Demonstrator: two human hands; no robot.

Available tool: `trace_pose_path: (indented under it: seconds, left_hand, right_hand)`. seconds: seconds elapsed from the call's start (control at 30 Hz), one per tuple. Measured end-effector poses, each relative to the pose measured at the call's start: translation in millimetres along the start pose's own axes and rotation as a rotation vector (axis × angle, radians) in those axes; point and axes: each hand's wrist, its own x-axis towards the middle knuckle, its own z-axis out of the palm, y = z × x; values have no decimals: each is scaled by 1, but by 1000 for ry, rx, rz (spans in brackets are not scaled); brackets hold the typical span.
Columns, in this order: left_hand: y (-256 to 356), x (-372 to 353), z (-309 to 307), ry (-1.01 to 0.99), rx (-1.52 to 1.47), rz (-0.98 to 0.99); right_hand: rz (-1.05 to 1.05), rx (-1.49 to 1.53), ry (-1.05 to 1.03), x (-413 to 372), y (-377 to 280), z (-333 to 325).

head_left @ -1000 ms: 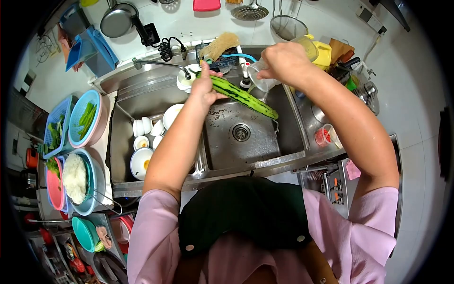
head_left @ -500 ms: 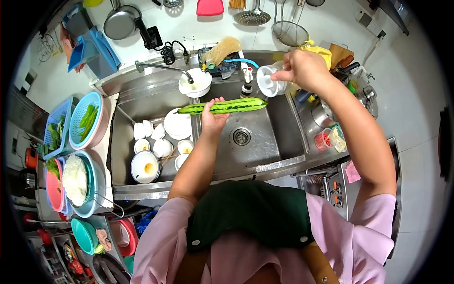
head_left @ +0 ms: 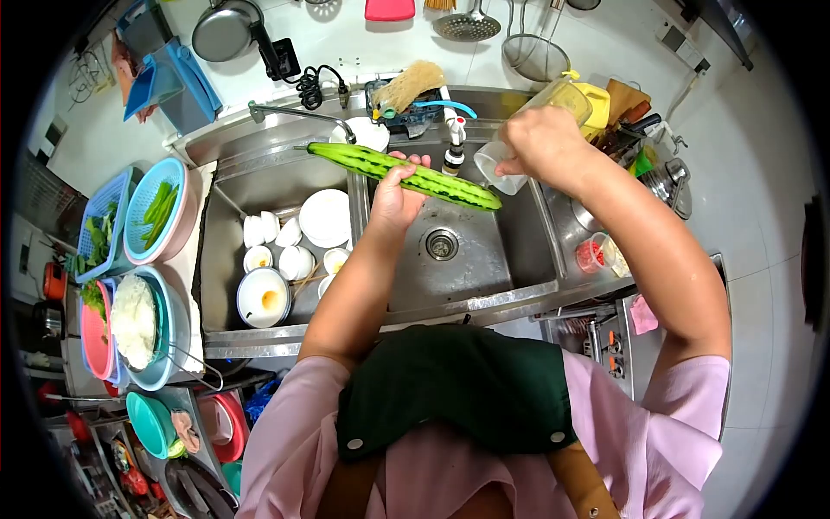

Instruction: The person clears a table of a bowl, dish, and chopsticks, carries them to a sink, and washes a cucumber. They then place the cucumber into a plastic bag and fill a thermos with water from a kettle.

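Left hand (head_left: 394,195): closed around the middle of the gourd (head_left: 451,187) from below, with the fingertips seen curled over its top edge.
Right hand (head_left: 542,143): clamped on the clear container (head_left: 495,164), which is tipped so that its open mouth faces down and to the left.
Hands: kept apart, each with 1 object of its own.
Gourd: long, green and dark-striped, held in the air over the sink (head_left: 484,301). Its left end is raised close to the tap (head_left: 298,112); its right end is lowered just beside the container's mouth. Whether the 2 touch cannot be told.
Position relative to the hands: the gourd is spread to both sides of the left hand, and its right tip is found just below and left of the right hand.
Change: 0.5 s ago the gourd was held level and lower over the right basin; it is now lifted towards the tap and tilted down to the right. The container's mouth, then turned towards the camera, is now aimed downward at the gourd's tip.
Below: the drain (head_left: 442,245) is seen under the gourd.
Left basin: a white plate (head_left: 324,216) and small bowls (head_left: 259,298) are stacked there.
Tabletop, far left: baskets of greens (head_left: 156,212) are set near the sink.
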Motion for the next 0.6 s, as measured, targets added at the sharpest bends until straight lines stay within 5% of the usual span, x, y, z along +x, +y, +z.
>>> trace_pose_path:
  seconds: [0.37, 0.6]
  left_hand:
    - [-12, 1, 4, 189, -38, -107]
    - [-24, -5, -3, -62, 127, -139]
  right_hand:
    - [-153, 14, 165, 31, -27, -17]
    - [-204, 18, 263, 56, -40, -19]
